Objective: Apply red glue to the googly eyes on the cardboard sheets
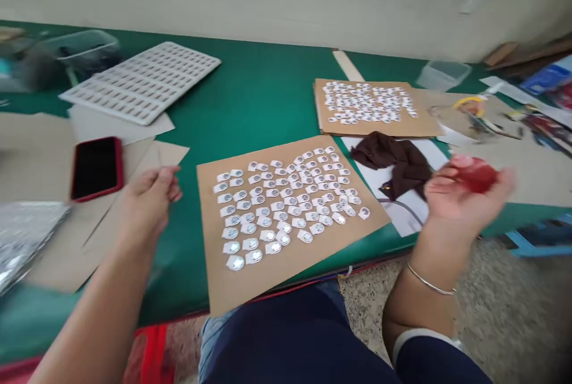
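Note:
In the head view, my left hand (154,199) is raised over the table's left side with thumb and fingers pinched together. A faint thin sliver shows above its fingertips, too blurred to name. On the right, my right hand (460,199) is lifted palm up, its fingers curled round a small red object (480,175) smeared by motion. Between my hands lies a brown cardboard sheet (263,282) bearing rows of small white tabs with round silvery faces (268,235). A crumpled dark brown cloth (397,160) sits just left of my right hand.
A red-cased phone (97,169) lies left on cardboard, near a white slotted tray (147,86) and a clear bin (84,47). A second tab-covered cardboard stack (319,110) stands behind. Right are a clear container (444,76), tools (482,115) and a blue stool (536,241).

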Motion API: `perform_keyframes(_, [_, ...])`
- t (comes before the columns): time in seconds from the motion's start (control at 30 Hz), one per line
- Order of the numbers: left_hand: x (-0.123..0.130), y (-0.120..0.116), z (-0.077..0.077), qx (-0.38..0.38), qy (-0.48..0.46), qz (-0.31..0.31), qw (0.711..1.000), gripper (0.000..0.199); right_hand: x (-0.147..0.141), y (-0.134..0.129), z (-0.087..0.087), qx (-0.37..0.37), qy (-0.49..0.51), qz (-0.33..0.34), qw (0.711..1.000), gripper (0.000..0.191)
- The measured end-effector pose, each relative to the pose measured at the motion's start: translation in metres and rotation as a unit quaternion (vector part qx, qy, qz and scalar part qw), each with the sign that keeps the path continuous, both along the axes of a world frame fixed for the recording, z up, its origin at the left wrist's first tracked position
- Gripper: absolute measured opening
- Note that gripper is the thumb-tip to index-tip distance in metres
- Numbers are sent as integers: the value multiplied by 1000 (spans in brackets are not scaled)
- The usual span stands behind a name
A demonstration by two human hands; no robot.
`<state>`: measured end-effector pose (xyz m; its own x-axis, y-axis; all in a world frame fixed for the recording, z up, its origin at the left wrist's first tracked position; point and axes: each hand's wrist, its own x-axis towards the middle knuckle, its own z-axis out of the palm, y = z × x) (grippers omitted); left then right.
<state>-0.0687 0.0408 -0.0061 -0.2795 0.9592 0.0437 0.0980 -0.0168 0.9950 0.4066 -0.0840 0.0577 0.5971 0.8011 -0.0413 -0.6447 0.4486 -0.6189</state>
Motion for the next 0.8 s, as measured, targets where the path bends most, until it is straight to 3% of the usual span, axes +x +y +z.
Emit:
perform_keyframes(0.17, [1, -9, -15, 35, -43, 35, 998, 28, -35, 46, -8, 2, -42, -17, 999, 39])
perform_keyframes(0.3, [-5, -38, -31, 32, -48, 37, 998, 23, -70, 86, -7, 18, -10, 72, 997, 45])
perform_keyframes(0.43, [-21, -63, -39, 4, 16, 56, 998, 21, -88, 100, 6, 14, -11, 146, 989, 42])
perform_keyframes(0.53, [-38, -77, -33, -34, 74, 62, 995, 21, -94, 102, 15, 12, -62, 130, 990, 43])
perform_keyframes(0.67, [-45, -84, -10, -80, 220, 41, 971, 22, -103, 111, 22, 14, -127, 121, 984, 42])
perform_keyframes(0.8, [-12, -67, 15, 41, 196, -28, 979, 15, -122, 126, 22, -1, -126, 173, 977, 32])
